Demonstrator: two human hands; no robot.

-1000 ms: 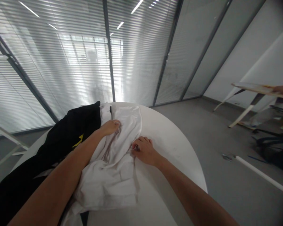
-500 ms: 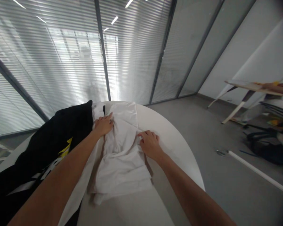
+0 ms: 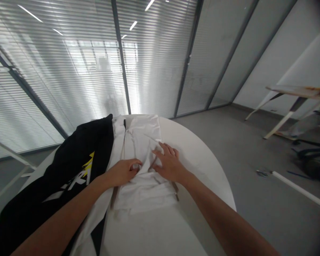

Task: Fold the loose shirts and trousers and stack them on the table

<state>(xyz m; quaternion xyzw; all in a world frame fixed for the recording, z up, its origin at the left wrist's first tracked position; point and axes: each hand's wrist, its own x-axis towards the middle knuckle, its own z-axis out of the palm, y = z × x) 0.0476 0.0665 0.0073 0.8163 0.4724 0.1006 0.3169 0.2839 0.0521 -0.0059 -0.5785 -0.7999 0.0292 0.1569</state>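
Observation:
A white cloth garment point(image 3: 144, 197) lies wrinkled in a long strip on the round white table point(image 3: 202, 167). My left hand point(image 3: 124, 172) is closed on its middle, fingers curled into a fold. Across from it, my right hand point(image 3: 170, 163) touches the garment's right side, thumb and forefinger apart beside a raised crease. Beyond my hands, the far part of the cloth stretches toward the table's back edge. To the left spreads a black garment point(image 3: 77, 149) with white and yellow print, and a white strip of cloth runs along its right side.
Glass partitions with blinds point(image 3: 154, 71) stand behind the table. At right are a wooden-topped table point(image 3: 296, 91), a dark chair or bag point(image 3: 314, 156) on the floor and a white pole point(image 3: 298, 188). A white frame point(image 3: 13, 153) is at far left.
My left hand has come nearer and to the right, from the far left edge onto the garment's middle. My right hand has shifted slightly, and the cloth between the hands is bunched up.

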